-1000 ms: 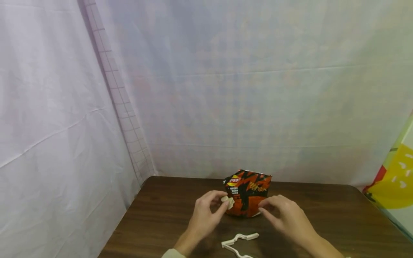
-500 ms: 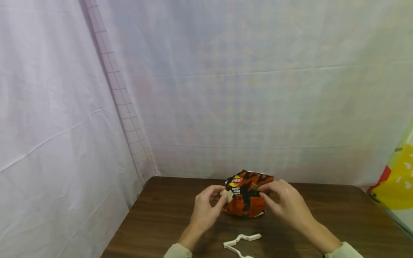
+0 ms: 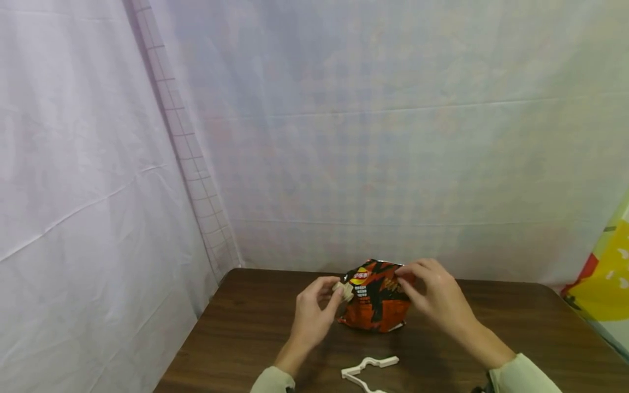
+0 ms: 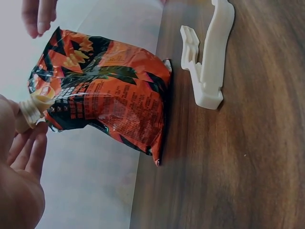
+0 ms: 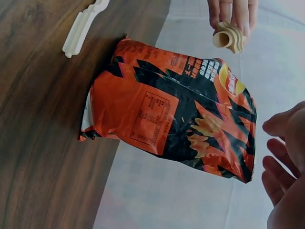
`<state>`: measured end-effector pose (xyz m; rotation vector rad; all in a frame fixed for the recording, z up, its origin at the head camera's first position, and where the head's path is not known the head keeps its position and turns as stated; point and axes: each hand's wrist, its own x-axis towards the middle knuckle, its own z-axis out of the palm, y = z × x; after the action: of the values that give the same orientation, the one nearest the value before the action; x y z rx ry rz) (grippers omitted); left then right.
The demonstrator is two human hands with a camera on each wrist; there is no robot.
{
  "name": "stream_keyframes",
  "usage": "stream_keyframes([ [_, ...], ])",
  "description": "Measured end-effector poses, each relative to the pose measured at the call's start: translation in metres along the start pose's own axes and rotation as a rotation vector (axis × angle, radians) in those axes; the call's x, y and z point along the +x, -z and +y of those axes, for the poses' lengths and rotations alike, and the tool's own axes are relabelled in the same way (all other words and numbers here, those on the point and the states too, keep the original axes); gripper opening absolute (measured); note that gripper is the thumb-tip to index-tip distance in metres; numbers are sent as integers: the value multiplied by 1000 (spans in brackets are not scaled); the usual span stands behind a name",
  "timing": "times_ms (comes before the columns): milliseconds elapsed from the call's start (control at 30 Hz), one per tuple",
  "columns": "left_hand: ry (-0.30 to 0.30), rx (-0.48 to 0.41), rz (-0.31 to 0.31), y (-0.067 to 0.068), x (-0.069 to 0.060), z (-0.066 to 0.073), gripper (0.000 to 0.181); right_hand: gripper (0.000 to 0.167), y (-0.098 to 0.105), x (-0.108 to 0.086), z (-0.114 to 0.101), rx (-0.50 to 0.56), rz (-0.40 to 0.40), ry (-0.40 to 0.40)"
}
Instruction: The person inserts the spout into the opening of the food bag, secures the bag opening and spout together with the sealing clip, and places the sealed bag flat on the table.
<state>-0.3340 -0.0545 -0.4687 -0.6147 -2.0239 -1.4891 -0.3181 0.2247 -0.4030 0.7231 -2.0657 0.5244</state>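
Note:
A red-orange and black chip bag (image 3: pixel 380 314) stands upright on the table between both hands. My left hand (image 3: pixel 312 314) pinches a small cream, ribbed, hollow piece (image 3: pixel 347 293) with thumb and fingers, at the bag's left side. The right wrist view shows a round opening in this ribbed piece (image 5: pixel 229 39). Beside the bag's upper right corner is my right hand (image 3: pixel 439 297). Its fingers are slightly bent, apart from the bag and around nothing, as the right wrist view shows. In front of the bag lies a spread cream bag clip (image 3: pixel 385 362).
The dark wood-grain table (image 3: pixel 236 338) meets a pale cloth backdrop (image 3: pixel 393 164) at its far edge. White cloth (image 3: pixel 98 218) hangs at the left. A yellow and red printed item (image 3: pixel 606 289) is at the far right.
My right hand has risen along the bag's right side from its lower part to the top corner. My left hand has lifted the ribbed piece slightly.

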Motion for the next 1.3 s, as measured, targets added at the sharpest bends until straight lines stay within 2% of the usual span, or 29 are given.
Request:
stream_keyframes([
  [433, 53, -23, 30, -2, 3, -4, 20, 31, -6, 9, 8, -9, -19, -82],
  [633, 81, -51, 43, -3, 3, -5, 19, 31, -11, 12, 13, 16, -60, -93],
  [900, 72, -95, 73, -4, 5, -6, 25, 30, -14, 14, 16, 44, -88, -110],
  [1300, 93, -100, 135, -7, 15, -8, 22, 28, -20, 11, 13, 62, -105, -132],
])
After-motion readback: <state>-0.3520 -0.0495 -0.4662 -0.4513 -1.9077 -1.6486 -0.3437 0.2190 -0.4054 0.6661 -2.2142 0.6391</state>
